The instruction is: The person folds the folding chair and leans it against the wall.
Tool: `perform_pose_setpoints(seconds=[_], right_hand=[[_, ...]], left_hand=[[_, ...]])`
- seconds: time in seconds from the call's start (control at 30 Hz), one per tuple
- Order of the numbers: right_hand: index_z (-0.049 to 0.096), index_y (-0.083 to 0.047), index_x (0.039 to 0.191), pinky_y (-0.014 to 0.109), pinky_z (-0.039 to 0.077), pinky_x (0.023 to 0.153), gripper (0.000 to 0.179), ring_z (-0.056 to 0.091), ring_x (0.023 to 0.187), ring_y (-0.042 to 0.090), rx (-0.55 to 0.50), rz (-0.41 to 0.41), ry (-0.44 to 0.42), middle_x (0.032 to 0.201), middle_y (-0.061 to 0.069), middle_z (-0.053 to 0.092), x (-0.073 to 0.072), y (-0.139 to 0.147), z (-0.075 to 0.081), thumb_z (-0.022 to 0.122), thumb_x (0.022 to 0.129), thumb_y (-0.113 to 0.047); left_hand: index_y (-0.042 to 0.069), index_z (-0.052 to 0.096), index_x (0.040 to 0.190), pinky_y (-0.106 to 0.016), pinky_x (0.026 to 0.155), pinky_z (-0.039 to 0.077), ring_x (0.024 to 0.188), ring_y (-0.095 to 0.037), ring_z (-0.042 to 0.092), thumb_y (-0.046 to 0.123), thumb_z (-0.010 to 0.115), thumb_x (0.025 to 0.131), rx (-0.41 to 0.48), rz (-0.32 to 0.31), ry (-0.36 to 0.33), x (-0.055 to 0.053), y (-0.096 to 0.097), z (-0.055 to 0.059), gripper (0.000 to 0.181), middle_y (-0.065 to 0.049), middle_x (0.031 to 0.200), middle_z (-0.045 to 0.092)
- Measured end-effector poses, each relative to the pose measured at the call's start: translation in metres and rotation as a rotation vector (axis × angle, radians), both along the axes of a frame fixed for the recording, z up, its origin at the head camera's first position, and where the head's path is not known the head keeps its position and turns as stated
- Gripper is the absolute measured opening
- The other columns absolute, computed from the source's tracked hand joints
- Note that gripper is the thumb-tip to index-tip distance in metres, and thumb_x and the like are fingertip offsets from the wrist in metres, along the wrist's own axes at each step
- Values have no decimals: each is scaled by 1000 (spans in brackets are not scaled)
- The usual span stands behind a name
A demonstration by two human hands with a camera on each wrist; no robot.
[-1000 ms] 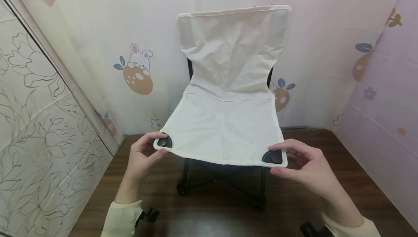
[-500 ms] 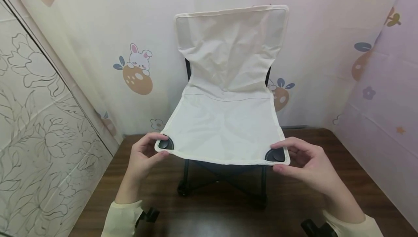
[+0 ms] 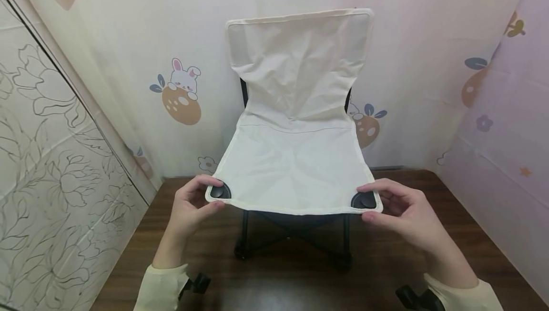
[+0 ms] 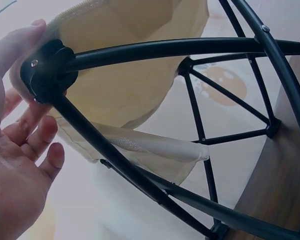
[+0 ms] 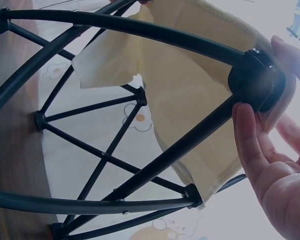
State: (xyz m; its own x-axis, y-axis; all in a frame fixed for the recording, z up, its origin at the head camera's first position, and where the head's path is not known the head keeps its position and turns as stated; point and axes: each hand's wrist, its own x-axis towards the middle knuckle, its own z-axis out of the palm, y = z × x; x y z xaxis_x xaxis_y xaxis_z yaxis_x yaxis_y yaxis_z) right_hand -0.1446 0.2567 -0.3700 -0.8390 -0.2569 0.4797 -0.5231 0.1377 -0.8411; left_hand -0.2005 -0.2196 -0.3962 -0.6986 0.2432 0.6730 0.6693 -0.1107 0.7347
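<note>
A white fabric folding chair (image 3: 296,163) stands unfolded and upright, its backrest (image 3: 300,58) toward the wall. My left hand (image 3: 190,204) grips the front left corner of the seat, thumb on the front edge and a finger over the black corner patch (image 3: 221,191). At the front right corner my right hand (image 3: 405,211) holds the seat the same way, beside the other black patch (image 3: 364,200). From below, the left wrist view shows black frame tubes (image 4: 155,50) meeting in a corner joint (image 4: 47,70) beside the fingers. A matching joint (image 5: 257,80) lies between the right thumb and fingers.
The chair's dark legs (image 3: 244,230) and crossed tubes stand on a brown wood-grain table (image 3: 274,282). A curtain with rabbit and fruit prints (image 3: 180,96) hangs close behind. Flower-patterned cloth (image 3: 55,182) lines the left side, pinkish cloth (image 3: 506,149) the right.
The chair has turned slightly: its backrest has shifted left, its front right corner right and away, its front left corner a little nearer. Both hands keep their hold and move with the corners.
</note>
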Motion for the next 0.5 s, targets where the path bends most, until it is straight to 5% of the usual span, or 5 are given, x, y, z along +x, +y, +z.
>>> perform_pose_setpoints(seconds=[0.5], right_hand=[[69,7,131,25,62,75,50,73,89,18,-78,37,20,124,9,73,-8,5,-5,75,85,26]], left_hand=[[-9,67,120,-25,80,59,97,-17,65,-13,85,86,-43,37,-30,5,4,5,38,-7,116,71]])
